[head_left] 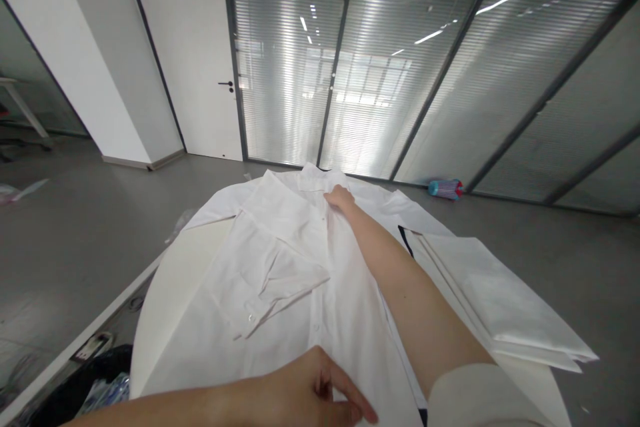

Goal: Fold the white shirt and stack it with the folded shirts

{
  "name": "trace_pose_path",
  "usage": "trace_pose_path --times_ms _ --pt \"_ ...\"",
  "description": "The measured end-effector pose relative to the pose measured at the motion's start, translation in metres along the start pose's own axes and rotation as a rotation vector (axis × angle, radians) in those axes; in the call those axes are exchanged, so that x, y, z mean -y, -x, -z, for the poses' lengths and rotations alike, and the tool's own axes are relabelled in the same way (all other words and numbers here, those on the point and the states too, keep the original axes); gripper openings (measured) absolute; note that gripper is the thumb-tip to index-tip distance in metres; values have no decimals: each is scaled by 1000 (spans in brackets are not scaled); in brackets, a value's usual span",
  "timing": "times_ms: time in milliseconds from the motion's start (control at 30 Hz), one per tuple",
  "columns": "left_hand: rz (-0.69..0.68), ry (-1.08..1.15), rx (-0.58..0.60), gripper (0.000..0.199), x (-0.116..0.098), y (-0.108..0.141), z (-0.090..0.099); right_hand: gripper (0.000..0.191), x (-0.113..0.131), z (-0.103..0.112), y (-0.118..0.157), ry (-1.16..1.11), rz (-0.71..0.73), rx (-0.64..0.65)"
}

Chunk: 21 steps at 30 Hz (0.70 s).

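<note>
At the far left of my view, a black bag [95, 373] sits on the floor beside the straight edge of a round white table [167, 300]. Bare tabletop shows to the left of a white button-front shirt [295, 293], which gives open room on that side.

The shirt lies with its long axis running directly away from me. Its collar [315, 180] is at the far end, and its near end passes out of view. A folded sleeve [273, 280] crosses the front, with its cuff pointing left.

My left hand [305, 387] is nearest the near end of the shirt. Its fingers [350, 402] curve down onto the cloth; I cannot tell whether they hold a fold or only touch it.

My right hand [340, 199] is nearest the collar, reaching along the shirt's front. Its fingers [331, 195] lie together and flat on the button placket, holding nothing that I can see.

To the right, a stack of folded white cloth [510, 293] overhangs the table edge. Beyond it, a teal-and-red bottle [445, 189] lies on the floor.
</note>
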<state>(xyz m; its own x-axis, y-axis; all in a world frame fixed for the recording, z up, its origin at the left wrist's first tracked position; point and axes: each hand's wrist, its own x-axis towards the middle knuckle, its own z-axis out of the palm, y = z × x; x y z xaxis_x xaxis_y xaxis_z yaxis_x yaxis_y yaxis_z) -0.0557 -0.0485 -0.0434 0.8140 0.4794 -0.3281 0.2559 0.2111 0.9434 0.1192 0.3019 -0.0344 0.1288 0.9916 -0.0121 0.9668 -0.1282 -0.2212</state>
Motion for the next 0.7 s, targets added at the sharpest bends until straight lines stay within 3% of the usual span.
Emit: trace_pose_path --times_ms 467,700 --pt "81 1 9 31 5 1 2 43 19 -13 -3 0 32 -43" --pt "78 -20 -45 34 16 0 3 46 15 -21 -9 35 155 -111"
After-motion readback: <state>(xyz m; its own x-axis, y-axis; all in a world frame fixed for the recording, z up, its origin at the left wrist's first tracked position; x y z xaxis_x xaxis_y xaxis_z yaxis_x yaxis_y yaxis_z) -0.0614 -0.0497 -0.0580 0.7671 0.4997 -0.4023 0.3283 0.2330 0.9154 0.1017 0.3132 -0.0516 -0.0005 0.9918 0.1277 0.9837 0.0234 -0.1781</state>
